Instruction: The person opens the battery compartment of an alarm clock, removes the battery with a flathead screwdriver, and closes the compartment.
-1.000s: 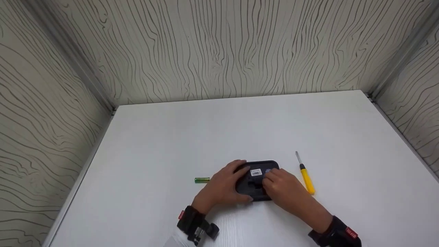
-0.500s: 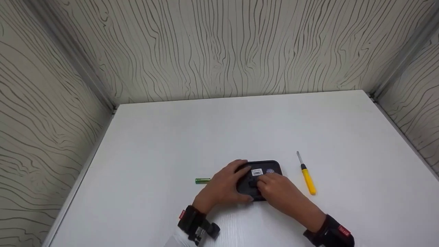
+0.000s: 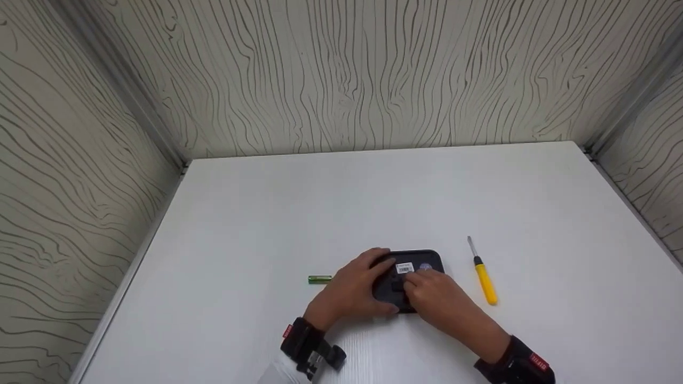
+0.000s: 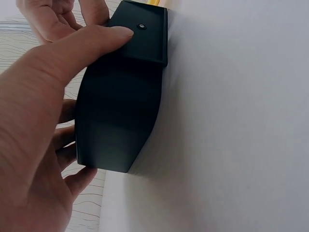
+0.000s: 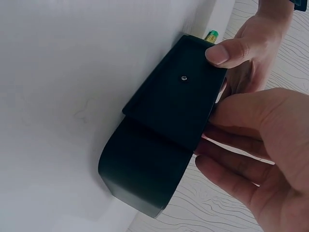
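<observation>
A black box-like device (image 3: pixel 385 289) with rounded corners lies on the table, its face with a barcode label (image 3: pixel 404 268) and a round sticker (image 3: pixel 425 266) turned up. My left hand (image 3: pixel 352 288) grips its left end, thumb on the near edge, fingers on the far edge. In the left wrist view that thumb presses the side beside a small screw (image 4: pixel 141 26). My right hand (image 3: pixel 435 293) has curled fingertips at the middle of the upper face, by a dark recess; whether they pinch anything is hidden. A green battery (image 3: pixel 319 279) lies partly behind my left hand.
A screwdriver (image 3: pixel 485 280) with a yellow handle lies right of the device, its tip pointing away. The white table (image 3: pixel 267 213) is bounded by wood-grain-patterned panels (image 3: pixel 341 74) at the back and both sides.
My right hand has shifted left, from the device's right part to its middle, uncovering the round sticker. My left hand keeps its grip. The whole head view has shifted slightly.
</observation>
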### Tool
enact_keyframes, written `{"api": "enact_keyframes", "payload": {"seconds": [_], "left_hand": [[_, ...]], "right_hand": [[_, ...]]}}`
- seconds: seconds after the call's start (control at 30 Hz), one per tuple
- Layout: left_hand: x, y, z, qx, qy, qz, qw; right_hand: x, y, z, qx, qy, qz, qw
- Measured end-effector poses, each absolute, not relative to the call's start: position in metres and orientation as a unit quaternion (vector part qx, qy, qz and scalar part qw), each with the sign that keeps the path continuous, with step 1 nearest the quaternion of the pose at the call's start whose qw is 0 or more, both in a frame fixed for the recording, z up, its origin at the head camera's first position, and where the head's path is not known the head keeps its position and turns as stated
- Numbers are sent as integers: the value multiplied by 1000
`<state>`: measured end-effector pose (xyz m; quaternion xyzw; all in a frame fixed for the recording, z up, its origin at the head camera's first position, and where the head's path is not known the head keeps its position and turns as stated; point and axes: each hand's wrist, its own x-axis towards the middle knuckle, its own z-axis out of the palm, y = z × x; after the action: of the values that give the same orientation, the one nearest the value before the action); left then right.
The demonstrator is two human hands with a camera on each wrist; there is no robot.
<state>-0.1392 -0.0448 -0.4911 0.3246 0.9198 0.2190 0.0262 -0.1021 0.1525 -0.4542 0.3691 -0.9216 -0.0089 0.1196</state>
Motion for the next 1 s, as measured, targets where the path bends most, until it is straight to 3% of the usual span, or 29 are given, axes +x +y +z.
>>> {"api": "enact_keyframes", "payload": {"seconds": [0.73, 1.0], "left_hand": [[-139, -46, -490, 320, 922, 214, 35], [-138, -45, -490, 321, 923, 208, 32]], "right_hand": [[-104, 151, -455, 369, -923, 0, 112], [-105, 151, -461, 357, -921, 59, 141]]}}
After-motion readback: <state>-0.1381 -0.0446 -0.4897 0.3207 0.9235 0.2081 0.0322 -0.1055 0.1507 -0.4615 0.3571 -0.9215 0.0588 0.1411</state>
